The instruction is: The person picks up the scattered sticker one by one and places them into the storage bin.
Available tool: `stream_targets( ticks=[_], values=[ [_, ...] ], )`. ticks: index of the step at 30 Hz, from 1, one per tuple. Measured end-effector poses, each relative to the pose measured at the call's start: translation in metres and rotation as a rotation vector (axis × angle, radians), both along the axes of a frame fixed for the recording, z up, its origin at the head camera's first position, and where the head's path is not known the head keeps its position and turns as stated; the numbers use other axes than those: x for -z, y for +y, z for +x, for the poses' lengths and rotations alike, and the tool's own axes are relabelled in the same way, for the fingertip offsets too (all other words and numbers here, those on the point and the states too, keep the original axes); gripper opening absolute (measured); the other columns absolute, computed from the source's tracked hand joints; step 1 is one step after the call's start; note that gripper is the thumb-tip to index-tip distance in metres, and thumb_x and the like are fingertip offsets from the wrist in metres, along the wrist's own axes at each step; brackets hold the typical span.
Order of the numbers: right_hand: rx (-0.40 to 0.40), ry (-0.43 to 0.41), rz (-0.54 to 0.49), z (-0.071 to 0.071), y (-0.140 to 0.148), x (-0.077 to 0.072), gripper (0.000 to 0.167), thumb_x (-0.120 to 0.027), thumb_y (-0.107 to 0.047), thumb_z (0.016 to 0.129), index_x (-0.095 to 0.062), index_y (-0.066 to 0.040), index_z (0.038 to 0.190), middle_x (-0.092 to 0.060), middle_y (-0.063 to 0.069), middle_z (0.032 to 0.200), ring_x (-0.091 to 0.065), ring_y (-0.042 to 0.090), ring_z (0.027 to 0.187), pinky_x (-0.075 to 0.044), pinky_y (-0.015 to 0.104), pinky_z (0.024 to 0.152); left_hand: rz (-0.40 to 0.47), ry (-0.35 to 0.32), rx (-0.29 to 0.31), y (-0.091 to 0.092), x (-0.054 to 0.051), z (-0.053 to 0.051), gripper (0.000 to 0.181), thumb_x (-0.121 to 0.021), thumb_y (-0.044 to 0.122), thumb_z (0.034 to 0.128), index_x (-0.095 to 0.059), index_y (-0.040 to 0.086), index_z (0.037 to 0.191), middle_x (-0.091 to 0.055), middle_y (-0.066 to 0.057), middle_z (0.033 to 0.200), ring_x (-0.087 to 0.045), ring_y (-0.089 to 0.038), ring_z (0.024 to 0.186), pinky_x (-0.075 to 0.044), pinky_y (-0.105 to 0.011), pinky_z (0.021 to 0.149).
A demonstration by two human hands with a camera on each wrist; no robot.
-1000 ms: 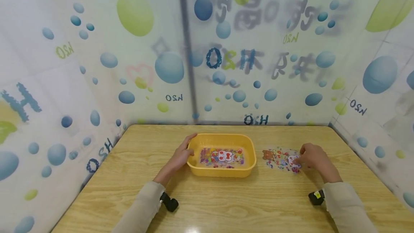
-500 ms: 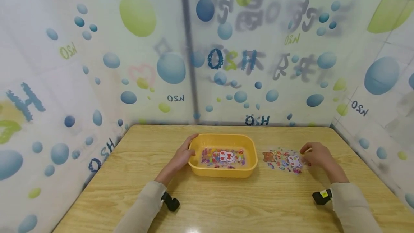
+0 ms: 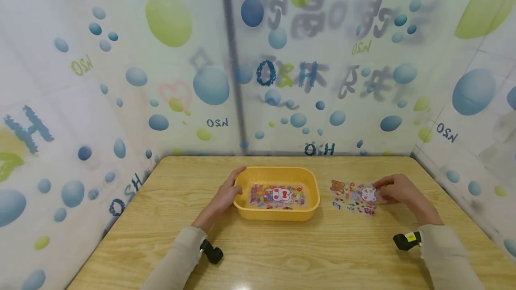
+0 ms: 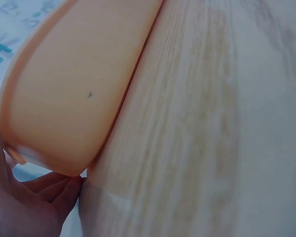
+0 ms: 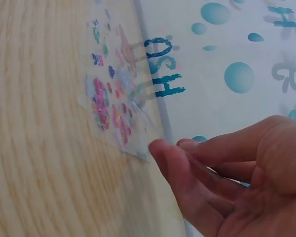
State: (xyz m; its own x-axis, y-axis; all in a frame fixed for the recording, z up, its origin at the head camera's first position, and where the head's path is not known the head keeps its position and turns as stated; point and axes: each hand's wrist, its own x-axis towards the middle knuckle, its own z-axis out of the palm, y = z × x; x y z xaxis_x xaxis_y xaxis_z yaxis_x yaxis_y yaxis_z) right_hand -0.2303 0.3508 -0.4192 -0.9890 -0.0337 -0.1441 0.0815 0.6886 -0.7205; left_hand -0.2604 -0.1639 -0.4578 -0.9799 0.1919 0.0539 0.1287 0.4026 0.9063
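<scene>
A yellow plastic basin (image 3: 276,215) stands at the middle of the table, with a colourful sticker sheet (image 3: 282,194) lying flat inside. My left hand (image 3: 223,194) grips its left end, thumb over the rim; in the left wrist view the fingers (image 4: 64,195) reach under the basin's end. To the right of the basin is a second, clear sticker sheet (image 3: 354,198) with a brown bear and a pale animal. My right hand (image 3: 399,191) pinches that sheet's right edge; in the right wrist view the sheet (image 5: 113,94) looks tilted up from the wood.
The wood-grain table (image 3: 282,254) extends in front of and beside both hands. A pale curtain-like wall (image 3: 342,133) with blue and green dots stands close behind and along both sides. Black wrist cameras (image 3: 211,252) hang from both sleeves.
My right hand has moved right from the sheet's pale animal to its right edge and now pinches it. The sheet has shifted slightly right and risen. The left hand and basin stay put.
</scene>
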Motion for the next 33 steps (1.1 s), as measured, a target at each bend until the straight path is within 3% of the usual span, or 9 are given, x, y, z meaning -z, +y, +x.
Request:
stream_targets(
  ticks=[6,13,22,33],
  values=[
    [-0.007,0.000,-0.087,0.004,0.002,-0.003,0.041,-0.058,-0.001,0.097,-0.055,0.019,0.133,-0.063,0.032,0.111,-0.068,0.017,0.071,-0.061,0.029,0.067,-0.004,0.006,0.002,0.000,0.001,-0.001,0.078,-0.047,0.003,0.0873,-0.036,0.026,0.161,-0.027,-0.014,0.171,-0.024,-0.040,0.157,-0.031,-0.058,0.120],
    [-0.017,0.052,-0.174,0.006,0.004,-0.002,0.045,-0.056,0.002,0.096,-0.050,0.020,0.137,-0.057,0.040,0.129,-0.070,0.016,0.070,-0.062,0.030,0.069,-0.003,0.002,0.009,0.000,0.002,-0.001,0.078,-0.047,0.003,0.0878,-0.035,0.025,0.161,-0.025,-0.014,0.172,-0.022,-0.040,0.158,-0.030,-0.059,0.121],
    [-0.034,0.187,-0.188,0.010,-0.004,-0.018,0.042,-0.057,0.004,0.095,-0.055,0.019,0.134,-0.053,0.042,0.136,-0.073,0.014,0.074,-0.062,0.029,0.068,-0.003,-0.002,0.002,-0.001,0.003,-0.002,0.078,-0.048,0.004,0.0876,-0.035,0.025,0.161,-0.026,-0.014,0.171,-0.022,-0.040,0.158,-0.030,-0.059,0.121],
    [-0.066,0.294,-0.176,0.015,-0.012,-0.036,0.038,-0.060,0.003,0.095,-0.059,0.019,0.130,-0.060,0.038,0.129,-0.072,0.010,0.071,-0.061,0.029,0.066,-0.012,-0.007,-0.007,0.000,0.000,0.000,0.079,-0.047,0.004,0.0869,-0.035,0.026,0.161,-0.026,-0.014,0.172,-0.022,-0.039,0.158,-0.029,-0.058,0.122]
  ],
)
